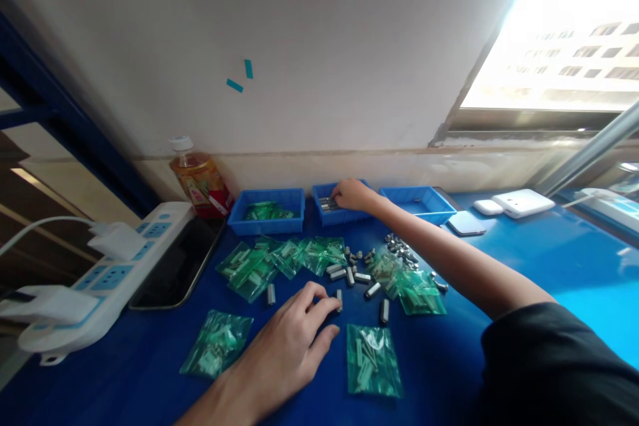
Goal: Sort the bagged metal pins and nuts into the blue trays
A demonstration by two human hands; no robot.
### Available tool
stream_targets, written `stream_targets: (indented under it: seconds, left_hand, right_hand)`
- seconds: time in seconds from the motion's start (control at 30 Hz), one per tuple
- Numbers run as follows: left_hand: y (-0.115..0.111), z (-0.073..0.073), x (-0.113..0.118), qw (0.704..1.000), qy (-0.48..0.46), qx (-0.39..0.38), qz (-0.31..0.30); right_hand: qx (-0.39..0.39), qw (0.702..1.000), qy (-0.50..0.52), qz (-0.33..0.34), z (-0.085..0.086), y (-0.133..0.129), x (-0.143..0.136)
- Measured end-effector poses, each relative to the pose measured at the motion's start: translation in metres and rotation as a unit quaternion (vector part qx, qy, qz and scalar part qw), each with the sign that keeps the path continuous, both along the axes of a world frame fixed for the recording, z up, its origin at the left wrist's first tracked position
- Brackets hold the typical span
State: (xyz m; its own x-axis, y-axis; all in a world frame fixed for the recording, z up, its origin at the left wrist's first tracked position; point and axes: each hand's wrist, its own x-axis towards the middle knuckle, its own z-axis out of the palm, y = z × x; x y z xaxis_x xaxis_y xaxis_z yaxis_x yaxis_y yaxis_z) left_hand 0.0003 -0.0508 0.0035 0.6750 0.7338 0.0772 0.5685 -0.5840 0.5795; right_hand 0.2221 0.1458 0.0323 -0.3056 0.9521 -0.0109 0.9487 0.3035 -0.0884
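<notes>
My left hand (294,339) rests low over the blue table, thumb and index finger apart. Its index fingertip is at a small metal hex standoff (339,299), seemingly touching it. My right hand (357,195) reaches into the middle blue bin (344,216), which holds metal standoffs (327,204). Its fingers are closed there, and what they pinch is hidden. Several loose standoffs (362,277) lie between the hands, near a pile of short bolts (399,247). One green bag (373,361) of metal parts lies right of my left hand, another green bag (217,345) left of it.
Filled green bags (254,266) lie before the bins. The left bin (267,219) holds green bags; the right bin (424,203) shows a small piece. A bottle (200,176), phone (180,259) and power strip (117,273) stand left; a white earbud case (488,207) lies right.
</notes>
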Motion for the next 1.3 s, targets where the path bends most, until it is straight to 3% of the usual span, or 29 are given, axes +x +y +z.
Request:
stream_targets:
  seconds: [0.3,0.5,0.67,0.83,0.9,1.0,1.17,1.3]
  left_hand:
    - [0.002,0.003,-0.001,1.000,0.007,-0.012,-0.011]
    - [0.001,0.002,-0.002,1.000,0.009,-0.007,-0.015]
    - [0.002,0.002,-0.002,1.000,0.008,-0.005,-0.019]
    - [0.003,-0.001,-0.001,0.999,0.026,0.023,-0.019]
    - [0.004,-0.002,0.001,0.998,0.040,0.049,-0.012]
    - [0.005,-0.004,0.006,0.996,0.048,0.071,0.007]
    - [0.007,-0.011,0.016,0.995,0.019,0.092,0.042]
    - [0.009,-0.020,0.019,0.993,-0.029,0.102,0.058]
  right_hand:
    - [-0.006,1.000,0.016,-0.011,0.001,-0.002,0.005]
    - [-0.072,0.993,0.026,0.085,0.011,-0.024,0.017]
    - [-0.104,0.988,0.045,0.100,0.020,-0.044,0.018]
    - [-0.039,0.992,0.049,0.107,0.018,-0.051,0.016]
    - [0.042,0.992,0.058,0.108,0.016,-0.066,0.017]
    - [0.140,0.973,0.127,0.133,0.010,-0.108,0.017]
    - [0.131,0.951,0.198,0.196,-0.016,-0.184,0.012]
    - [0.116,0.953,0.197,0.200,-0.036,-0.201,0.002]
